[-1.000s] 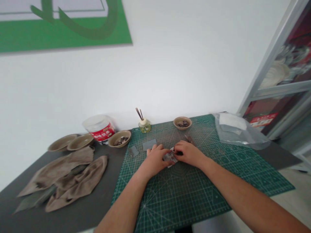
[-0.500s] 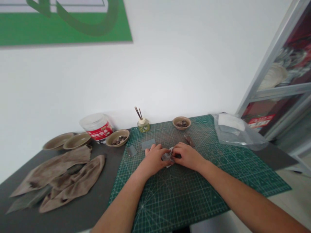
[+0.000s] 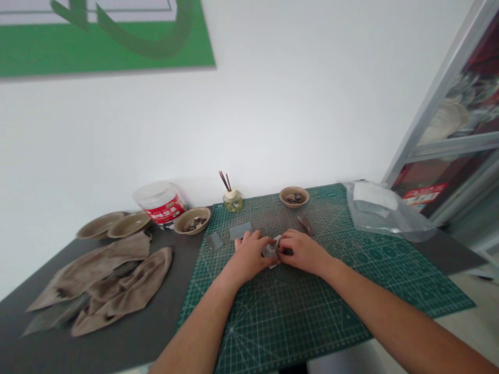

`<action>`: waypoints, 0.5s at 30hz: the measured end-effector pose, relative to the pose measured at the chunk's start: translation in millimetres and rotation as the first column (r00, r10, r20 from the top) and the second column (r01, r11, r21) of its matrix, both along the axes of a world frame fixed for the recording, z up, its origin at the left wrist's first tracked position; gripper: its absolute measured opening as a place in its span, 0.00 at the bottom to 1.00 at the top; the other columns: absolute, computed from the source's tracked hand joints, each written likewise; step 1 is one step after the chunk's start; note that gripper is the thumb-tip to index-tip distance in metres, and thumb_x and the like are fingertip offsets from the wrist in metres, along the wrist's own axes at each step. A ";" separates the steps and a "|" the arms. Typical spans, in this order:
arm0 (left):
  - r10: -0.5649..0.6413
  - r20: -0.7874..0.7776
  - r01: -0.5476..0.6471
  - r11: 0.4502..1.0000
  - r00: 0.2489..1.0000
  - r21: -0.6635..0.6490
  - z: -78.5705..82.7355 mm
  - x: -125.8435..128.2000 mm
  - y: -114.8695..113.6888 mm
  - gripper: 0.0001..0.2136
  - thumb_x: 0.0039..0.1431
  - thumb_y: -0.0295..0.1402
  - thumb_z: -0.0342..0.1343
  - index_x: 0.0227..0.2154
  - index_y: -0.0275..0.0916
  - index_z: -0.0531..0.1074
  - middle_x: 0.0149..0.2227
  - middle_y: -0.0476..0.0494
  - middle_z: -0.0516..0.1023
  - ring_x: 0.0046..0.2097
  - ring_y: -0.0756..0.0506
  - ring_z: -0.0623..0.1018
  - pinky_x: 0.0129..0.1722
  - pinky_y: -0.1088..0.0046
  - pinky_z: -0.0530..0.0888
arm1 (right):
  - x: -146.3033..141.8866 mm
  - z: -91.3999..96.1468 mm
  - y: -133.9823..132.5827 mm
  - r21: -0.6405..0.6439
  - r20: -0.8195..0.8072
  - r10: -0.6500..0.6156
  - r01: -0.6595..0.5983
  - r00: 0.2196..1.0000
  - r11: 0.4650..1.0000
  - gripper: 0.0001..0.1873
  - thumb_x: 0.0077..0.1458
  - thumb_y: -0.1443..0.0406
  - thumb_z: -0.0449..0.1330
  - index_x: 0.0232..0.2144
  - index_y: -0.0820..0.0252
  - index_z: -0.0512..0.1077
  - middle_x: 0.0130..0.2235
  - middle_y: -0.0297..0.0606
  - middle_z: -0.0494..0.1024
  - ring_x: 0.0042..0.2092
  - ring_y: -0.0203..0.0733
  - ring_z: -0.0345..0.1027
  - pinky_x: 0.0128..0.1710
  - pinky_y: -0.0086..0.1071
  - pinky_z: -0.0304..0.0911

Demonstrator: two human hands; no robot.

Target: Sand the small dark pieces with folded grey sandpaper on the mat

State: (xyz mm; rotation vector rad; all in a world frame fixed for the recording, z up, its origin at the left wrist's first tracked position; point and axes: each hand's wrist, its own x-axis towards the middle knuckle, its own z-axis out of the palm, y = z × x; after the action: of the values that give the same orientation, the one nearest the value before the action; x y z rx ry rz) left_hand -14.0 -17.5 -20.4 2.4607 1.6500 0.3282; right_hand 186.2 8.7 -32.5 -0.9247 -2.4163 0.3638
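Note:
My left hand (image 3: 249,255) is over the middle of the green cutting mat (image 3: 268,322), its thumb and forefinger closed on the left side of a small grey-and-white piece (image 3: 268,251). My right hand (image 3: 304,251) meets that piece from the right with curled, pinched fingers. Something dark shows under those fingers, too small and covered to name. Just beyond my left hand lies a flat grey rectangle (image 3: 240,230), with a smaller grey rectangle (image 3: 214,241) to its left. A narrow brown object (image 3: 305,225) rests beyond my right hand.
At the back of the mat stand a reed diffuser (image 3: 233,200) and a bowl of small dark pieces (image 3: 294,197). Another filled bowl (image 3: 192,221), a red-labelled tub (image 3: 159,204) and brown cloths (image 3: 125,296) are at left. A clear plastic bag (image 3: 390,213) lies at right.
The whole view has shifted slightly, so things appear a little further right. Both hands stay on the small grey-and-white piece, with barely any finger movement visible.

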 end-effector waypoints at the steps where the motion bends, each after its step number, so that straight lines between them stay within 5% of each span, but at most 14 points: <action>1: 0.003 0.000 -0.003 1.000 1.000 -0.008 0.2 0.0 0.1 0.22 0.48 0.49 0.60 0.48 0.54 0.72 0.43 0.42 0.70 0.48 0.34 0.66 0.46 0.52 0.62 | -0.4 0.0 0.5 -0.005 -0.004 0.008 -0.008 1.000 1.000 0.04 0.51 0.69 0.63 0.26 0.60 0.71 0.32 0.35 0.72 0.40 0.40 0.64 0.41 0.32 0.59; 6: 0.011 0.013 -0.011 1.000 1.000 -0.023 1.9 0.2 -0.3 0.24 0.47 0.50 0.61 0.49 0.55 0.71 0.44 0.43 0.70 0.49 0.34 0.66 0.46 0.53 0.62 | -2.1 -1.0 3.7 0.028 -0.012 -0.107 0.108 0.994 0.994 0.04 0.52 0.68 0.62 0.26 0.60 0.71 0.33 0.36 0.72 0.40 0.40 0.63 0.42 0.33 0.58; 15: 0.032 -0.006 -0.033 0.999 0.999 -0.038 4.2 2.1 -0.1 0.25 0.47 0.50 0.61 0.49 0.54 0.72 0.44 0.41 0.70 0.49 0.34 0.66 0.47 0.53 0.61 | 2.2 -1.5 0.3 -0.020 -0.014 -0.041 0.041 0.999 0.999 0.04 0.51 0.68 0.63 0.26 0.60 0.71 0.33 0.35 0.73 0.40 0.40 0.63 0.42 0.33 0.59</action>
State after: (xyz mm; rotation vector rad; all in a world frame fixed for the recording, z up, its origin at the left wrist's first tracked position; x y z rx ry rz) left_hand -11.9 -17.6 -16.2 2.4116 1.6839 0.2925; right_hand 188.4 8.9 -34.0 -0.9760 -2.3808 0.3789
